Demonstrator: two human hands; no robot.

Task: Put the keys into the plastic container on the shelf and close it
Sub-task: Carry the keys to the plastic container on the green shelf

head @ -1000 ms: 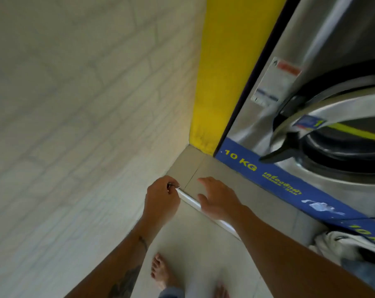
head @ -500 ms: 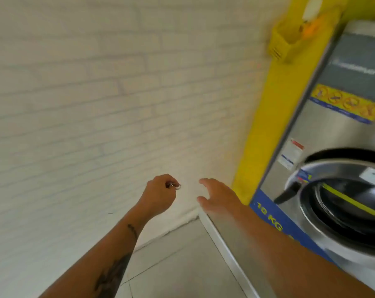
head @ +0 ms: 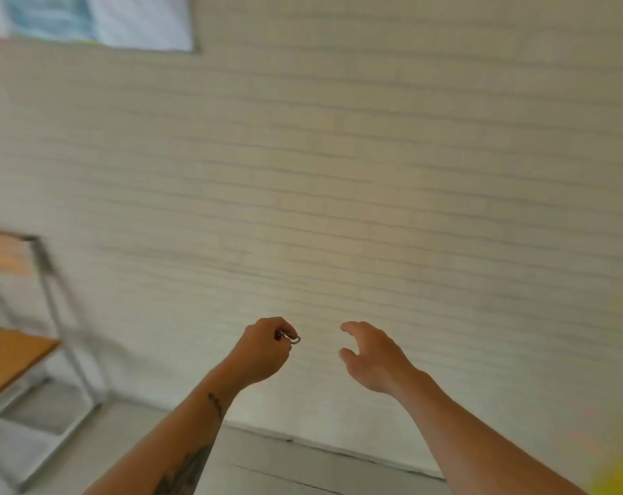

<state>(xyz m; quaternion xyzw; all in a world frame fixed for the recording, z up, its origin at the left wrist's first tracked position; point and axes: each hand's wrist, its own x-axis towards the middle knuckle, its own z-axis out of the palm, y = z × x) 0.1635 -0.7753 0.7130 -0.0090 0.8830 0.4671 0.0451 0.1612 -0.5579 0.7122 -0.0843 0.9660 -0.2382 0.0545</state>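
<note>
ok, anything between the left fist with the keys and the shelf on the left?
Nothing. In the head view, only bare brick wall and floor separate the left hand, closed on the keys, from the shelf. No container is in view.

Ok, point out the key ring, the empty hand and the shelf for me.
key ring [head: 295, 339]: head view, on the metal loop sticking out of the closed left hand.
right hand [head: 374, 359]: head view, on its back.
shelf [head: 6, 355]: head view, on its blurred wooden board.
</note>
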